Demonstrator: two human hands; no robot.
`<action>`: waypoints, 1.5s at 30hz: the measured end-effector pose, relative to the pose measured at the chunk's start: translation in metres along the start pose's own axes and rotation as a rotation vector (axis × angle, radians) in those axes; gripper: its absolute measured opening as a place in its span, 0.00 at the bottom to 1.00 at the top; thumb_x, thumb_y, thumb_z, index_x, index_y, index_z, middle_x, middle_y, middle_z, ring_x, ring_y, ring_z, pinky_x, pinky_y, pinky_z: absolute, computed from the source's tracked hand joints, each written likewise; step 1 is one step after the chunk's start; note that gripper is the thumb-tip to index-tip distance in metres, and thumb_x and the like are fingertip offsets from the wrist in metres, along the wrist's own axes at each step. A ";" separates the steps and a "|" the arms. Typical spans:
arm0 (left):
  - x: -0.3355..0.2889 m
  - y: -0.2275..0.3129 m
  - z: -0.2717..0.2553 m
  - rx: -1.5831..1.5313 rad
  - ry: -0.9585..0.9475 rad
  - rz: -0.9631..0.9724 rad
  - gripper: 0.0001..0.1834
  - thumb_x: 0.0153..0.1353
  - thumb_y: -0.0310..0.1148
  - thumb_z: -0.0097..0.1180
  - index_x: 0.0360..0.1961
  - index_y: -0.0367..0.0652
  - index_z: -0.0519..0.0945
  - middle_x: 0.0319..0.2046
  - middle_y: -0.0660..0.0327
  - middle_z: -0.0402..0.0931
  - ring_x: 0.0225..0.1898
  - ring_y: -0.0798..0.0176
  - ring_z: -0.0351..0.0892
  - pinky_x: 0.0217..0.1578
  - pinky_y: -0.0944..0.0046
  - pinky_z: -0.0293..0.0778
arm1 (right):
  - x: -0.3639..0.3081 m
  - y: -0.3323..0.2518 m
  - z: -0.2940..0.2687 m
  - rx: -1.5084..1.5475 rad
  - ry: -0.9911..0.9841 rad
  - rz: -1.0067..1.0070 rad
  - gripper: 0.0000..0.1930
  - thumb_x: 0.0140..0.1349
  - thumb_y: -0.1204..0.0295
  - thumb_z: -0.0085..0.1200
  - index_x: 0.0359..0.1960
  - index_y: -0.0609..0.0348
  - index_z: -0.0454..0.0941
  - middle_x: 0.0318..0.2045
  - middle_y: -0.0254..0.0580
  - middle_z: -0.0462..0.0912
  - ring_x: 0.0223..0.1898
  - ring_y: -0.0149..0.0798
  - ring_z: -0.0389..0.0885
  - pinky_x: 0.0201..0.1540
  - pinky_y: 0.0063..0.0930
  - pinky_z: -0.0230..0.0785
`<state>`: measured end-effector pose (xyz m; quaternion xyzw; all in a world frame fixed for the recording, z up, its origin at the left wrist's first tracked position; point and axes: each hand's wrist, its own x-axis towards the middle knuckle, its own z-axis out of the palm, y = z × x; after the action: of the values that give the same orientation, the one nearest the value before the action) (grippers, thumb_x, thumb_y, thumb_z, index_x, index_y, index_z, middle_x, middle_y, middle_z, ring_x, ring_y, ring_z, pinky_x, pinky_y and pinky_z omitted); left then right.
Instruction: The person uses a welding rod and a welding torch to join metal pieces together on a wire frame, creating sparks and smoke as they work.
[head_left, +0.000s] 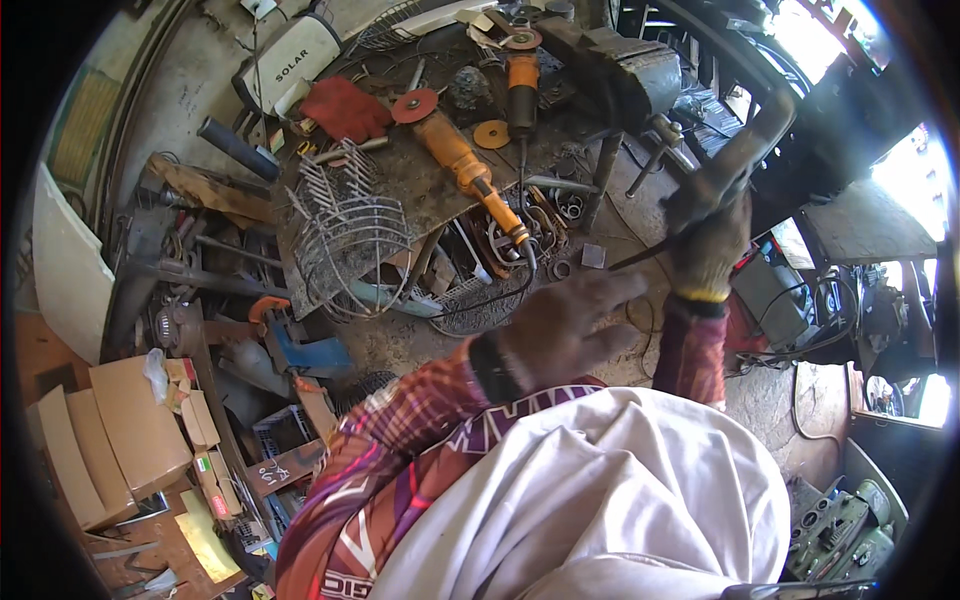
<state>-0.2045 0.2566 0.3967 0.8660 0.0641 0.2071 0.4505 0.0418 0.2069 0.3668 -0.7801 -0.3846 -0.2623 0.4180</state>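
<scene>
My left hand (pixel 570 325), in a dark brown glove with a black cuff, is held in front of my body. Its fingers are stretched out and slightly blurred, with nothing visible in them. To its right, my right hand (pixel 712 245) wears a dirty glove with a yellow cuff. A thin dark rod (pixel 640 259) sticks out of that hand toward the left, and the fingers look closed round it. Just beyond, a long dark bent piece (pixel 738 160) overlaps the glove. Blur hides what it is and whether I grip it.
On the metal worktable lie an orange angle grinder (pixel 455 155), a second grinder (pixel 522 85), a red glove (pixel 345 108), a yellow disc (pixel 491 134) and a wire rack (pixel 355 235). Cardboard boxes (pixel 140 420) stand at left. A power cord (pixel 480 303) hangs off the table's front.
</scene>
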 end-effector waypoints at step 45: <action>-0.334 -0.151 -0.252 -0.830 0.981 -0.496 0.15 0.59 0.29 0.66 0.44 0.40 0.74 0.38 0.59 0.79 0.39 0.61 0.85 0.35 0.62 0.82 | -0.167 -0.390 0.021 0.233 -0.865 -0.147 0.13 0.67 0.70 0.58 0.50 0.62 0.79 0.36 0.52 0.85 0.37 0.52 0.87 0.39 0.38 0.78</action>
<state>-0.6003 0.4354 0.3029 0.3878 0.3726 0.4733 0.6977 -0.3703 0.2990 0.4094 -0.7365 -0.6050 0.1040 0.2840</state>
